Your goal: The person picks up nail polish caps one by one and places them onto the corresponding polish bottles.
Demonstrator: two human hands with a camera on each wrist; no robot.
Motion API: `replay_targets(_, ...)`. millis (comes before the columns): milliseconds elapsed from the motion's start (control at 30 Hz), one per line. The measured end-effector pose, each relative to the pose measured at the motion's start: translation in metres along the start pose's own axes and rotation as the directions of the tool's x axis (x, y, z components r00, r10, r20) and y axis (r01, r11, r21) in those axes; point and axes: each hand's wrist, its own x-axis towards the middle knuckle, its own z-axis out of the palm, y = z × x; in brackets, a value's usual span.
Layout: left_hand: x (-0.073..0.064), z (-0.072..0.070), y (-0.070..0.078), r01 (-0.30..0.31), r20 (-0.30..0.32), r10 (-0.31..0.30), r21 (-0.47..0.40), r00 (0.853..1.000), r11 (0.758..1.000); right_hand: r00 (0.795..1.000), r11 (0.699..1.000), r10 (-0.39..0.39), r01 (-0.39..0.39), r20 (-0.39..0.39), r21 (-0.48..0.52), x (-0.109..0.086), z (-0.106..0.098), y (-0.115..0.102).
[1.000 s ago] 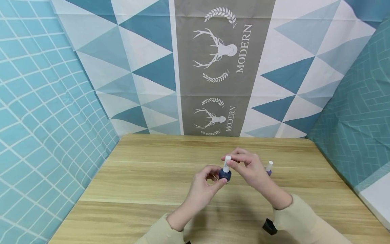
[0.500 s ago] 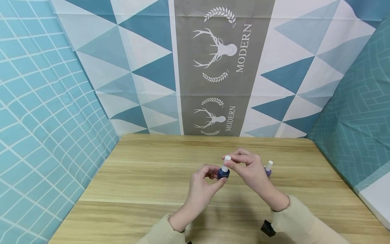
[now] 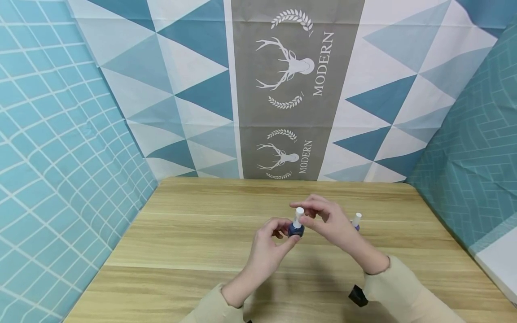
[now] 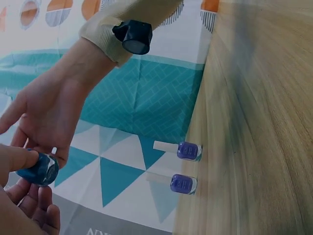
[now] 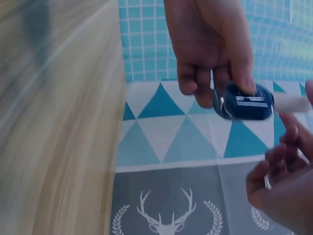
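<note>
A dark blue nail polish bottle (image 3: 296, 230) with a white cap (image 3: 298, 217) is held above the table, slightly tilted. My left hand (image 3: 268, 244) pinches its glass body between thumb and fingers. My right hand (image 3: 328, 220) is at the cap, the thumb against its side and the index finger stretched along past its top. The cap still sits on the bottle neck, slightly blurred in the right wrist view. Two purple nail polish bottles (image 4: 189, 151) with white caps stand on the table in the left wrist view; the right hand partly hides them in the head view.
The wooden table (image 3: 194, 242) extends around both hands. A patterned cloth backdrop (image 3: 282, 89) rises at its far edge, with blue tiled cloth (image 3: 60, 148) on the left and teal cloth (image 3: 476, 134) on the right. A white surface (image 3: 501, 260) lies beyond the right edge.
My right index finger has slid forward past the cap while the thumb stays at its side. The bottle and left hand have moved only slightly.
</note>
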Motion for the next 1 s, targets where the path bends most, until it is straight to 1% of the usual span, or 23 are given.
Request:
replay_targets(67,0.000,-0.002,-0.002,-0.009,0.018,0.009,0.006,1.000,1.000,0.997,0.999,-0.027,0.026,0.066,0.019,0.001,-0.003,0.002)
replay_targets(167,0.000,-0.005,-0.004,-0.025,0.048,0.026,-0.007,0.999,1.000,0.990,0.998,-0.046,0.039,0.134,0.057,0.002,-0.007,0.007)
replay_targets(233,0.000,-0.007,-0.006,-0.036,0.080,0.037,-0.024,0.996,0.999,0.983,0.994,-0.048,0.031,0.176,0.100,0.003,-0.010,0.009)
replay_targets(300,0.000,-0.008,-0.007,-0.037,0.125,0.044,-0.055,0.991,0.998,0.976,0.990,-0.060,0.031,0.212,0.137,0.003,-0.013,0.011)
replay_targets(433,0.000,-0.009,-0.007,-0.002,0.228,0.029,-0.119,0.973,0.993,0.950,0.976,-0.111,0.049,0.292,0.212,0.004,-0.018,0.012)
replay_targets(600,0.001,-0.010,-0.007,0.048,0.333,0.014,-0.177,0.943,0.983,0.912,0.956,-0.164,0.052,0.377,0.289,0.005,-0.022,0.013)
replay_targets(667,0.001,-0.010,-0.007,0.061,0.370,0.017,-0.199,0.929,0.978,0.897,0.947,-0.197,0.069,0.395,0.314,0.005,-0.022,0.013)
replay_targets(767,0.001,-0.010,-0.008,0.087,0.416,0.017,-0.231,0.909,0.969,0.873,0.923,-0.268,0.111,0.408,0.369,0.006,-0.022,0.014)
replay_targets(867,0.000,-0.011,-0.007,0.119,0.445,0.008,-0.256,0.895,0.959,0.858,0.903,-0.315,0.139,0.406,0.406,0.006,-0.021,0.014)
replay_targets(933,-0.001,-0.011,-0.006,0.141,0.457,-0.005,-0.263,0.889,0.954,0.857,0.897,-0.317,0.130,0.407,0.423,0.006,-0.019,0.014)
replay_targets(1000,-0.001,-0.012,-0.006,0.156,0.460,-0.018,-0.264,0.887,0.952,0.867,0.898,-0.297,0.111,0.400,0.427,0.004,-0.017,0.014)
